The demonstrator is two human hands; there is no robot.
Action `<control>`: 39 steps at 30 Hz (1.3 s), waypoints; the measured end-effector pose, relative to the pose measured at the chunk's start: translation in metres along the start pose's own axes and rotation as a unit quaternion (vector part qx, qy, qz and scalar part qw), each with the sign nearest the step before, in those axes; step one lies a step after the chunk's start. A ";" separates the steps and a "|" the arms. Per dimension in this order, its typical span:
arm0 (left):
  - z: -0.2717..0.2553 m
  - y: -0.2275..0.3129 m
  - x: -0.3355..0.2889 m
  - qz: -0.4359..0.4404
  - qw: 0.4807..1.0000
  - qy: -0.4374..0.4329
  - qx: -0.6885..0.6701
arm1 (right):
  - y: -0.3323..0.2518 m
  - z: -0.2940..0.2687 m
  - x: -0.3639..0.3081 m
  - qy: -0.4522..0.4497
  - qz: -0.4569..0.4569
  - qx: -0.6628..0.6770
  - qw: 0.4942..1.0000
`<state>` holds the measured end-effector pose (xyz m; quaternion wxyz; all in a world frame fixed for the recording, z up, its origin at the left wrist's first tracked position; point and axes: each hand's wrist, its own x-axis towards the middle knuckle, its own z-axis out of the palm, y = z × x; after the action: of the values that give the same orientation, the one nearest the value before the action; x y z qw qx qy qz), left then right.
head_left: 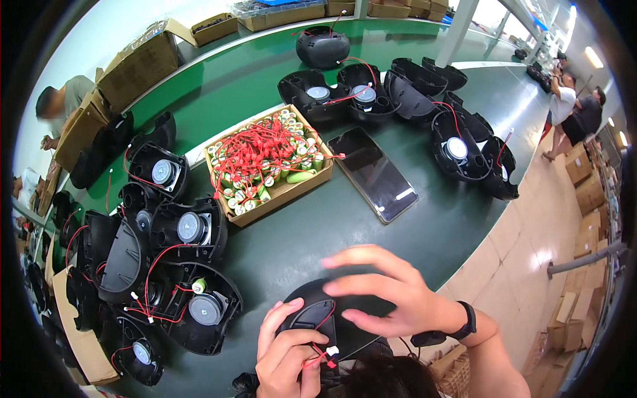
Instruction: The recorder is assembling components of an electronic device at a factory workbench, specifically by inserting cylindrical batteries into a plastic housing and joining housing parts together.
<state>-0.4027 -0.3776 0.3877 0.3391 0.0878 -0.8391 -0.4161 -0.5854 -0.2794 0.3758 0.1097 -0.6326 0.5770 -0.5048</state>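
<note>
A black, rounded shell (332, 315) with red wires and a small white connector (332, 349) is sitting at the near edge of the green bench (318, 232). The right hand (391, 292) is lying spread over its top, fingers apart and flat, not clamped. The left hand (288, 358) is pinching the wires at the connector just below the shell. Beyond are lying a phone (375, 174), a box (282, 192) of green batteries and more shells (179, 265) to the left.

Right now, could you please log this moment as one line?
left hand: pinching red wire connector | right hand: flat on black speaker shell | cardboard box of green batteries: behind
</note>
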 end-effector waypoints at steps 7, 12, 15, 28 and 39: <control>0.002 -0.002 0.000 -0.008 1.000 0.000 -0.022 | 0.020 0.015 -0.009 -0.055 0.116 0.230 0.965; 0.005 -0.004 -0.003 -0.012 1.000 0.016 -0.021 | 0.024 0.020 -0.011 -0.043 0.120 0.266 0.955; 0.007 -0.004 -0.003 -0.016 0.999 0.024 -0.021 | 0.022 0.019 -0.011 -0.041 0.121 0.262 0.957; 0.010 -0.001 0.001 0.028 0.999 0.022 -0.015 | 0.022 0.006 -0.006 -0.067 -0.020 -0.008 0.998; 0.011 0.000 0.003 0.043 0.996 0.067 -0.048 | 0.125 -0.248 0.119 0.199 0.255 -0.370 0.871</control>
<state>-0.4121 -0.3720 0.3851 0.4159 0.0634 -0.7966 -0.4340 -0.8737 -0.3079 0.4621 -0.1246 -0.3439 0.8723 -0.3244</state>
